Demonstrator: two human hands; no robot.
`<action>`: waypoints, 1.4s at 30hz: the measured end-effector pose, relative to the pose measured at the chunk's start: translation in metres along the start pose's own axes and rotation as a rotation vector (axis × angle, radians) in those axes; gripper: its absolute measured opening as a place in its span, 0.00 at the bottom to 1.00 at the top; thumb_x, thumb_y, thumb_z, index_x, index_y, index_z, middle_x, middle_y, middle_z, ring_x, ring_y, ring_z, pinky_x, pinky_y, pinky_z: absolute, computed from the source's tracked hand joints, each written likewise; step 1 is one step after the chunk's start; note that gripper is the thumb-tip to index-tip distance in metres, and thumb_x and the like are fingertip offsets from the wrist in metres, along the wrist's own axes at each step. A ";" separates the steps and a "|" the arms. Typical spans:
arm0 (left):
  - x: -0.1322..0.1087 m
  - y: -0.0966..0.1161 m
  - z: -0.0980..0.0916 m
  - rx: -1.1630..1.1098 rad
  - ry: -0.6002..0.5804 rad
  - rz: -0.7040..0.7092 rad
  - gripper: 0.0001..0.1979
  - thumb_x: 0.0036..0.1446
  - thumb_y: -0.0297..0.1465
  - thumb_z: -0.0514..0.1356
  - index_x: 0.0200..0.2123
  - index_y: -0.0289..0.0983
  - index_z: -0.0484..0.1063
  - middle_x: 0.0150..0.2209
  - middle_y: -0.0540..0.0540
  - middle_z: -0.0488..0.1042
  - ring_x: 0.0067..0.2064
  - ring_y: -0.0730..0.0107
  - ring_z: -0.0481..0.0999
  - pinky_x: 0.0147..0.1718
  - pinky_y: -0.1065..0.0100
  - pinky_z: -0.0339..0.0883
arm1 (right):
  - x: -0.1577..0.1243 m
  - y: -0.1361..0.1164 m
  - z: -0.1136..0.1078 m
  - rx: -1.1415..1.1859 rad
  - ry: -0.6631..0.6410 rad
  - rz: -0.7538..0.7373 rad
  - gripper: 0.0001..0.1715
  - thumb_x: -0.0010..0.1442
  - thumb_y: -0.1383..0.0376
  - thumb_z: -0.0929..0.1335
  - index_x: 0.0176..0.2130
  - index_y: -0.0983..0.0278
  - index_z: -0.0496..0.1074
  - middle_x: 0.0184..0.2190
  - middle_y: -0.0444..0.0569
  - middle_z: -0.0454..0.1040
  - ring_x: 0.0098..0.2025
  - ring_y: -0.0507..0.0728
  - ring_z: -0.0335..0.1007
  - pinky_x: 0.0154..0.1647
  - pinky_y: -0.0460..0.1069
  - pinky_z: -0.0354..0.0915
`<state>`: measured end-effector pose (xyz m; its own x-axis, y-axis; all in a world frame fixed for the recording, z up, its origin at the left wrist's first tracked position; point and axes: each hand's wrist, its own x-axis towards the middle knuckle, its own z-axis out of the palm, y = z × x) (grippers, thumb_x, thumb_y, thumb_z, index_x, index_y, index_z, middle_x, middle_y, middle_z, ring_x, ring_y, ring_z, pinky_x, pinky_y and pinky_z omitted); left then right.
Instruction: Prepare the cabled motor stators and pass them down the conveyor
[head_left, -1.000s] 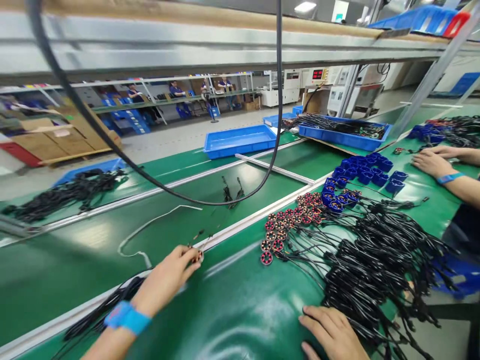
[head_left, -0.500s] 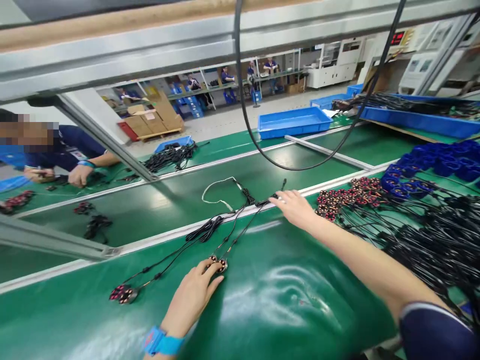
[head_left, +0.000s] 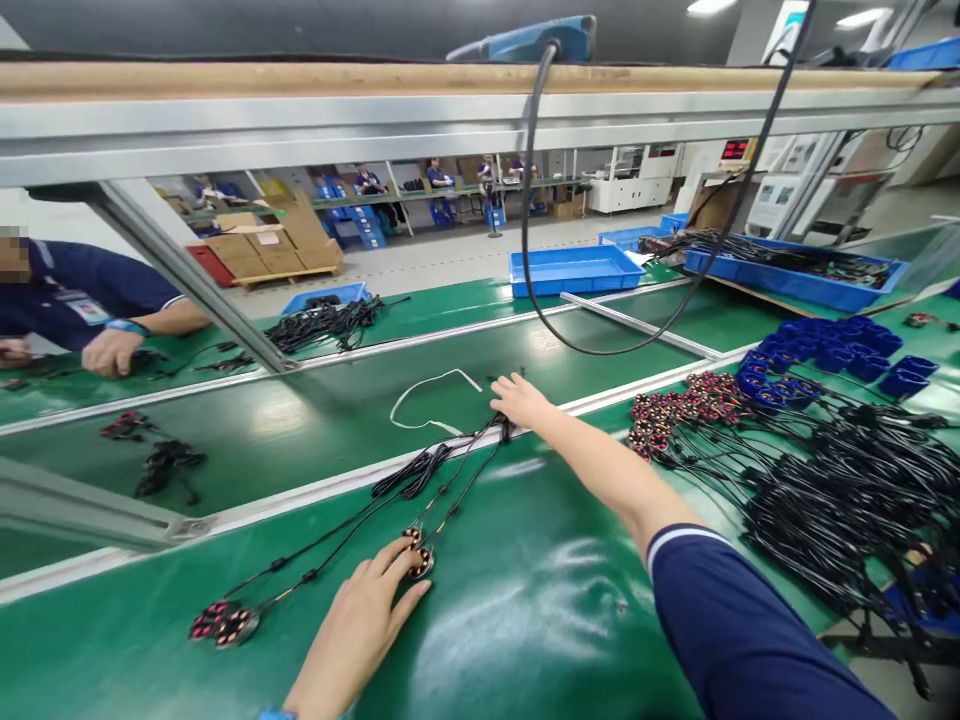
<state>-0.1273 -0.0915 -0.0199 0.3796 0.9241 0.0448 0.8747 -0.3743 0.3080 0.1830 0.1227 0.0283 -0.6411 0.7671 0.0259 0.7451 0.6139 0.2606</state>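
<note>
Close to me, my left hand (head_left: 358,625) has its index finger and thumb around two small copper-wound motor stators (head_left: 420,563) on the green table. Two thin black leads run from them up to a metal strip. There, my right hand (head_left: 521,402) has its fingers closed over the black cable (head_left: 504,430), its fingertips partly hiding it. A second pair of wound stators (head_left: 234,627) lies farther left, and its leads end in a coiled black cable (head_left: 411,472) near the strip. A white looped cord (head_left: 405,397) lies just beyond.
On the right are heaped stators (head_left: 686,408), blue caps (head_left: 825,345) and a mass of black cables (head_left: 832,500). A black cable loop (head_left: 525,215) hangs from the overhead metal beam (head_left: 300,135). A co-worker's hand (head_left: 112,350) is at far left. Blue trays (head_left: 574,272) stand beyond.
My right hand has moved left along the strip, gathering the black cable closer. My left hand stays at the stators. The head view has tilted up.
</note>
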 end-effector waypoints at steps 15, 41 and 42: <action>-0.079 -0.020 -0.047 0.025 -0.129 -0.048 0.11 0.63 0.44 0.61 0.38 0.43 0.75 0.59 0.48 0.73 0.56 0.53 0.72 0.54 0.54 0.66 | -0.150 -0.039 -0.015 0.532 -0.182 -0.301 0.37 0.56 0.54 0.74 0.60 0.59 0.66 0.52 0.55 0.71 0.54 0.65 0.69 0.53 0.58 0.67; -0.045 -0.082 -0.046 -0.014 0.050 -0.140 0.21 0.69 0.47 0.47 0.49 0.43 0.73 0.56 0.45 0.73 0.62 0.61 0.67 0.61 0.57 0.58 | -0.046 -0.035 0.001 0.672 -0.101 -0.269 0.10 0.61 0.60 0.70 0.42 0.61 0.72 0.41 0.49 0.74 0.43 0.59 0.70 0.46 0.52 0.65; -0.042 -0.075 -0.044 -0.020 0.037 -0.118 0.22 0.69 0.48 0.47 0.49 0.43 0.73 0.57 0.45 0.73 0.62 0.59 0.67 0.62 0.56 0.58 | -0.062 -0.030 0.000 0.675 -0.113 -0.246 0.10 0.62 0.58 0.69 0.42 0.60 0.72 0.41 0.49 0.74 0.43 0.59 0.71 0.46 0.53 0.65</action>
<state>-0.2224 -0.0983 -0.0027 0.2624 0.9640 0.0417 0.9063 -0.2611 0.3323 0.2004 0.0572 0.0186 -0.8088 0.5843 -0.0660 0.5564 0.7241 -0.4075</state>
